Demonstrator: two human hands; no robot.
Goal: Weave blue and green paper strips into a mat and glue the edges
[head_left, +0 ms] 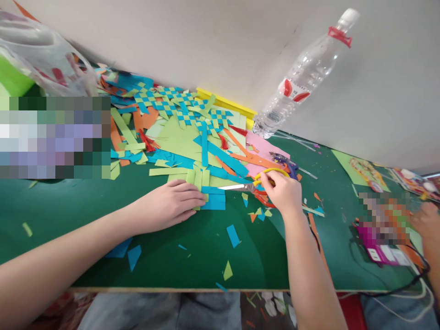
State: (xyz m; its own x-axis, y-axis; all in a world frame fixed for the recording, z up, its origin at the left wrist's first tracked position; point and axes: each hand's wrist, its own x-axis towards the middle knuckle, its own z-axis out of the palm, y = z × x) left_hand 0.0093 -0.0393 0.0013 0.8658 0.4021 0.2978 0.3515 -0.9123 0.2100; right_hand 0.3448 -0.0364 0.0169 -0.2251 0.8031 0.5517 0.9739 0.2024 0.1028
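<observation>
My left hand [172, 201] lies flat on a partly woven piece of green paper strips [195, 176] and blue paper strips [213, 201], covering its left side. To its right, my right hand [284, 190] is closed around scissors [250, 187] with yellow and red-orange handles. Their blades point left, and the tips are by the blue strips. Small blue, green and orange paper scraps [233, 236] lie below and right of the piece. Just beyond it are loose blue strips and green sheets.
Finished blue-green checkered weavings [178, 107] and red tassels [149, 141] lie towards the wall. A clear plastic bottle [299, 82] stands by it. A purple tool [285, 161] is behind my right hand. Another person's hand [426, 222] shows at far right; a plastic bag [44, 50] is at left.
</observation>
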